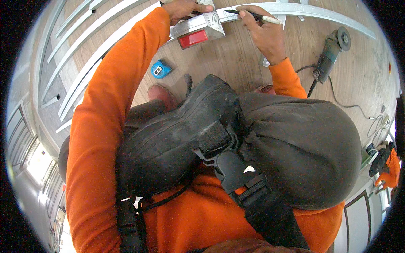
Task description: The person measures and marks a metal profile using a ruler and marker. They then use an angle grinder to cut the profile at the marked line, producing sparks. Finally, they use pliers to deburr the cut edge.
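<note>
At the top centre my left hand grips a light metal piece lying over a long white metal strip; my fingers are partly hidden. A red rectangular part shows along the piece's near side. My right hand holds a black-and-white pen, its tip over the strip just right of the metal piece. A blue tape measure lies on the wood-look floor below my left hand.
Several pale metal strips lie at the left. An angle grinder lies at the right, its cord trailing toward a tangle of cables. A person in orange is at the far right edge. My shoe rests on the floor.
</note>
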Tool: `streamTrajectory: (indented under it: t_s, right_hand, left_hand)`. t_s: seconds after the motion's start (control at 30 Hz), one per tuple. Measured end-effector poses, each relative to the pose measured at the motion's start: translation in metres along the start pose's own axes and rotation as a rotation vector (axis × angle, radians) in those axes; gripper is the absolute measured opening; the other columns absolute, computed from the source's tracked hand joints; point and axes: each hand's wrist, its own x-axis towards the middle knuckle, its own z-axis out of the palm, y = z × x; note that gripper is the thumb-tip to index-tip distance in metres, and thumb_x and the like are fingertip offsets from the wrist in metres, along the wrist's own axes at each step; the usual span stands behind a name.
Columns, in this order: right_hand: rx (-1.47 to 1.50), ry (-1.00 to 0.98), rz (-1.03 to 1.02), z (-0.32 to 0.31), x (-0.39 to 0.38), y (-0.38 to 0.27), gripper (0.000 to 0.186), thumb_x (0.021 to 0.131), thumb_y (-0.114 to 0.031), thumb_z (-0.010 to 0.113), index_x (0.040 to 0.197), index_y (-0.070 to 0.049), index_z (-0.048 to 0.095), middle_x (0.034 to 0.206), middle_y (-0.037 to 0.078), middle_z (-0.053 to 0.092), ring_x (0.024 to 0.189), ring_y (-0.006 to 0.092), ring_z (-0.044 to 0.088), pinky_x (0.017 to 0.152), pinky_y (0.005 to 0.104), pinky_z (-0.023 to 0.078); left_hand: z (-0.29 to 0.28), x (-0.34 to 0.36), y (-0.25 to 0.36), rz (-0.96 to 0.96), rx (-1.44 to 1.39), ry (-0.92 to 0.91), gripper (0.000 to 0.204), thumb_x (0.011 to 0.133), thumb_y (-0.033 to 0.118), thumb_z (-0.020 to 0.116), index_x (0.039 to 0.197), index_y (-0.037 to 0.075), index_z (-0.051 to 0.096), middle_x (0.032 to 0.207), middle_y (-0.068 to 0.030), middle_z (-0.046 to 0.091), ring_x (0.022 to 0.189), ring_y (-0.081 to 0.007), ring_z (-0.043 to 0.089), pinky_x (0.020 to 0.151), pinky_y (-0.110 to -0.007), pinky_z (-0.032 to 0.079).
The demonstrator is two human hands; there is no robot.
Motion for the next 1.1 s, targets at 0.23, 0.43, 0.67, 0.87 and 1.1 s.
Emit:
streamTrajectory:
  t_s: [0.23, 0.43, 0.67, 0.87, 1.1]
  right_hand:
    - [0.168, -0.011, -0.005, 0.005, 0.008, -0.007, 0.018, 0.098, -0.013, 0.065, 0.105, 0.001, 0.073, 0.085, 0.003, 0.07, 0.079, 0.0097, 0.061, 0.07, 0.0265, 0.05]
    - [-0.081, -0.029, -0.164, 0.01, 0.01, 0.002, 0.021, 0.097, -0.021, 0.07, 0.113, -0.009, 0.076, 0.095, 0.003, 0.075, 0.08, 0.0089, 0.063, 0.071, 0.0225, 0.051]
    - [-0.156, -0.025, -0.22, 0.019, 0.008, 0.018, 0.02, 0.095, -0.019, 0.071, 0.111, -0.009, 0.076, 0.096, 0.003, 0.075, 0.081, 0.0104, 0.065, 0.073, 0.0259, 0.053]
    - [-0.123, -0.176, 0.067, 0.001, -0.02, 0.012, 0.027, 0.097, -0.027, 0.067, 0.108, -0.004, 0.075, 0.093, 0.008, 0.075, 0.079, 0.0122, 0.065, 0.071, 0.0283, 0.052]
    - [0.134, -0.404, 0.455, 0.039, -0.042, 0.066, 0.046, 0.102, -0.039, 0.059, 0.108, 0.005, 0.072, 0.094, 0.011, 0.074, 0.081, 0.0163, 0.066, 0.074, 0.0318, 0.053]
  left_hand:
    - [0.001, -0.004, 0.003, 0.003, 0.011, -0.004, 0.047, 0.095, 0.022, 0.072, 0.135, 0.002, 0.061, 0.131, -0.0127, 0.066, 0.123, -0.0313, 0.058, 0.108, -0.045, 0.041]
    - [0.005, -0.009, 0.009, -0.016, 0.077, 0.049, 0.049, 0.095, 0.024, 0.071, 0.137, 0.002, 0.059, 0.136, -0.0141, 0.063, 0.128, -0.0328, 0.054, 0.11, -0.046, 0.038]
    - [0.002, -0.004, 0.003, 0.033, 0.038, 0.021, 0.054, 0.092, 0.027, 0.075, 0.138, 0.002, 0.059, 0.139, -0.0151, 0.06, 0.131, -0.0328, 0.051, 0.113, -0.047, 0.036]
    - [-0.002, -0.003, 0.001, -0.024, 0.079, 0.04, 0.062, 0.09, 0.031, 0.077, 0.14, 0.001, 0.056, 0.142, -0.0162, 0.058, 0.133, -0.0331, 0.049, 0.114, -0.044, 0.035]
    - [-0.015, 0.022, -0.036, 0.059, 0.188, -0.033, 0.061, 0.091, 0.05, 0.071, 0.126, 0.0, 0.065, 0.125, -0.0122, 0.067, 0.113, -0.0205, 0.061, 0.099, -0.032, 0.046]
